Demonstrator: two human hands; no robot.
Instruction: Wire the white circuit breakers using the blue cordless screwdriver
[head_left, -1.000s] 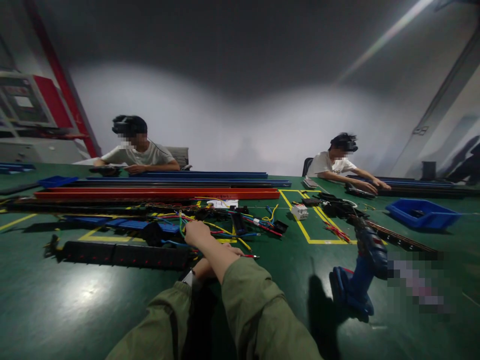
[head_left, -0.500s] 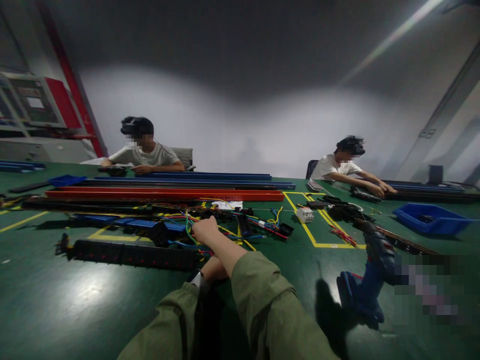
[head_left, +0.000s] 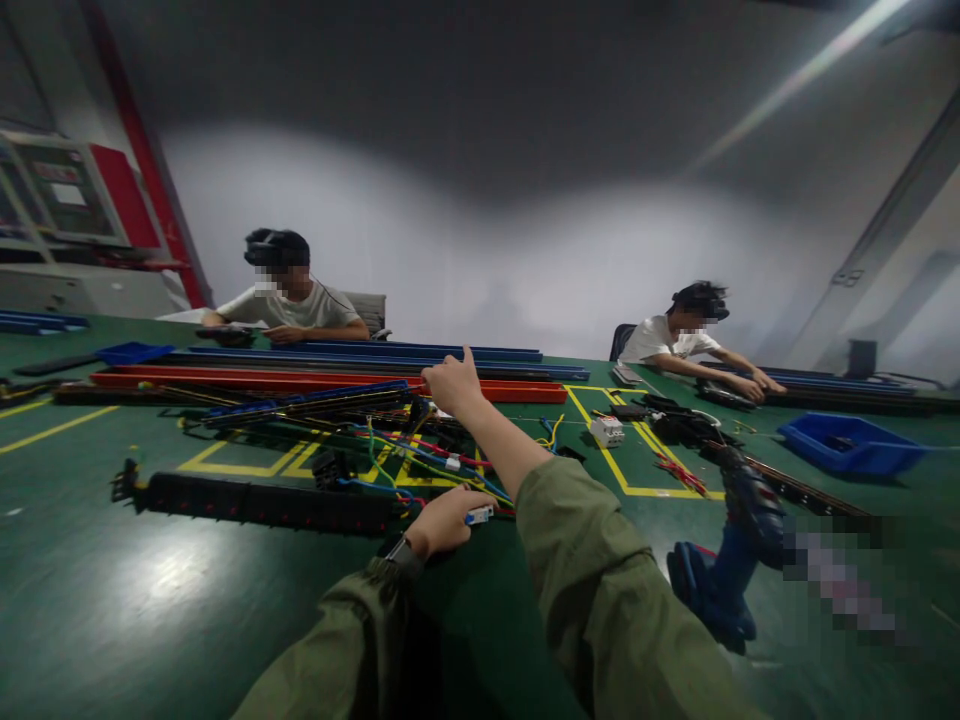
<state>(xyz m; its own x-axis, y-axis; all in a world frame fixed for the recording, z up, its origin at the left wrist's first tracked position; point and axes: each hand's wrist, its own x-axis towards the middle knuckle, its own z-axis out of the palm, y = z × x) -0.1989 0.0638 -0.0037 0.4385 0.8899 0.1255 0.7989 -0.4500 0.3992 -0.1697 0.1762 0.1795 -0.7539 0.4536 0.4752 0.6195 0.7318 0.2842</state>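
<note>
My right hand (head_left: 452, 385) is raised above the green table (head_left: 150, 600), fingers closed on the end of a long blue and black rail (head_left: 300, 402) that it holds lifted, with coloured wires (head_left: 420, 455) trailing under it. My left hand (head_left: 446, 522) rests low on the table, closed on a small white and blue connector (head_left: 478, 515) at the wire ends. A long black slotted strip (head_left: 255, 503) lies just left of my left hand.
Long red (head_left: 315, 381) and blue (head_left: 405, 351) rails lie across the table's far side. A blue cordless drill (head_left: 727, 560) stands at the right, a white breaker (head_left: 606, 431) inside yellow tape lines, a blue bin (head_left: 851, 443) far right. Two other people sit working opposite.
My right hand has risen and moved away from me, lifting the blue and black rail off the table with its wires. My left hand has come out from under my right arm, holding the connector.
</note>
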